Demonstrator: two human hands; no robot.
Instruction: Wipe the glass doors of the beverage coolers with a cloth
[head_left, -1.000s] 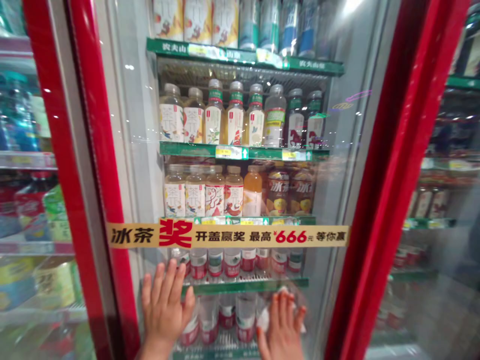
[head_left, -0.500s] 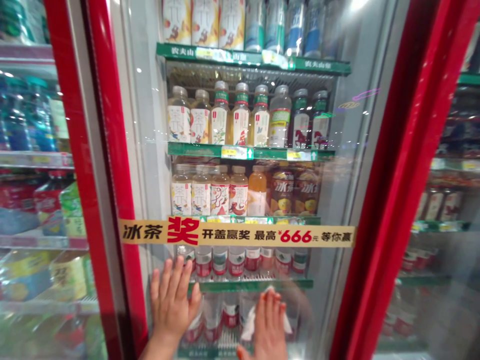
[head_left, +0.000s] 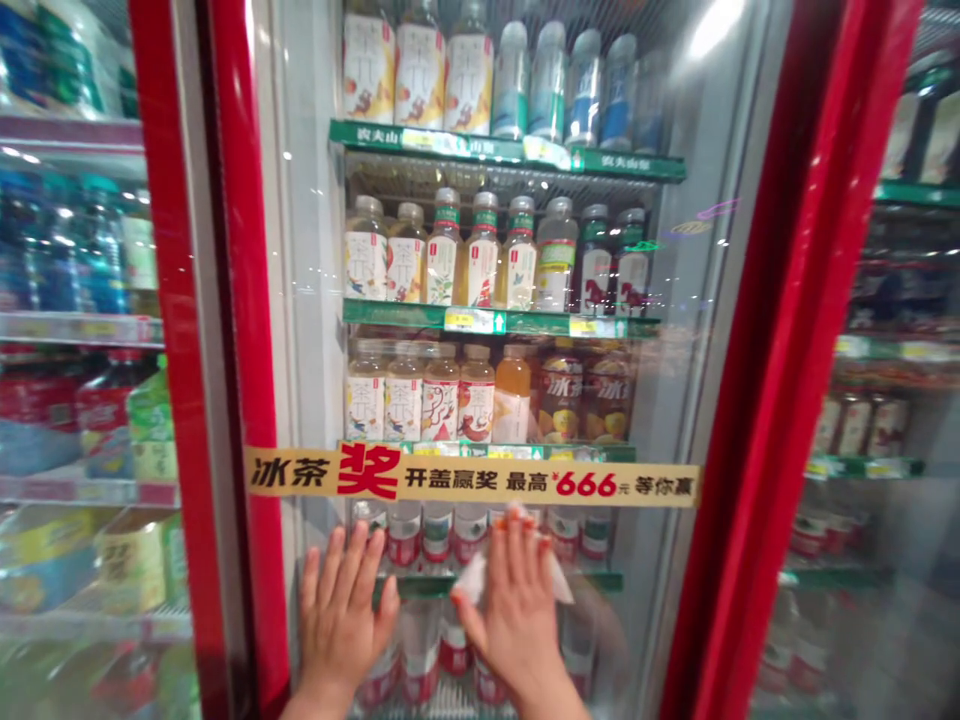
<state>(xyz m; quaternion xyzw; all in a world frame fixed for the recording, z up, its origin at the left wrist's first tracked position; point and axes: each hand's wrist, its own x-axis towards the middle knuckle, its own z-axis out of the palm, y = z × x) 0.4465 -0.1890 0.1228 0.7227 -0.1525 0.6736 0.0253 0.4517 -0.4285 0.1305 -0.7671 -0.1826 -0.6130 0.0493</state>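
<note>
My left hand [head_left: 341,620] lies flat with spread fingers on the glass door [head_left: 682,400] of a drinks cooler, low down and holding nothing. Just to its right, my right hand [head_left: 514,610] presses a white cloth [head_left: 474,580] against the same pane. Corners of the cloth show on both sides of that hand, and the rest is hidden beneath it. Both hands sit just below a yellow banner sticker [head_left: 472,478] on the glass.
Red door frames [head_left: 244,300] border the pane, with neighbouring cooler doors to both sides. Behind the glass, green-edged shelves [head_left: 502,155] hold rows of bottled drinks [head_left: 442,255]. Glare and reflections streak the glass.
My right hand and the cloth have slid up and to the left, closer to my left hand. My left hand stays in about the same place on the glass.
</note>
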